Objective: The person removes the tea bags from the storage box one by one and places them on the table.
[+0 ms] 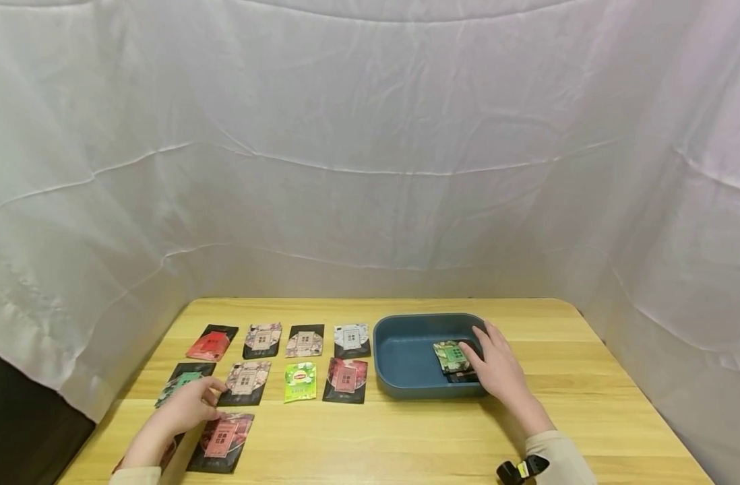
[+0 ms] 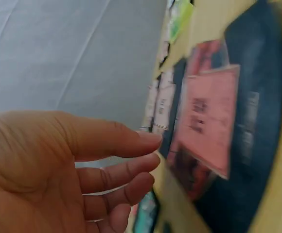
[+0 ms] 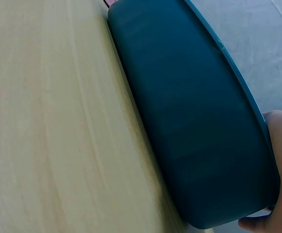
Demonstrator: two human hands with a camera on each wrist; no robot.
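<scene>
In the head view my left hand [image 1: 190, 405] is at the front left, its fingertips right by the top edge of a dark tea packet with a pink-red label [image 1: 220, 441]. The left wrist view shows my thumb [image 2: 116, 141] and bent fingers beside that packet [image 2: 211, 116], with nothing visible between them. My right hand [image 1: 499, 364] is at the right end of a blue tray [image 1: 400, 387], thumb inside, over a green tea packet [image 1: 449, 357]. Another dark packet [image 1: 461, 378] lies partly beneath the green one. In the right wrist view, the tray wall [image 3: 194, 111] hides most of my right fingers.
Several tea packets lie in rows left of the tray, among them a red one [image 1: 212, 343], a bright green one [image 1: 300, 382] and a pink-and-black one [image 1: 346, 380]. A packet [image 1: 185, 377] is partly behind my left hand. White cloth [image 1: 370, 222] surrounds the wooden table [image 1: 346, 444].
</scene>
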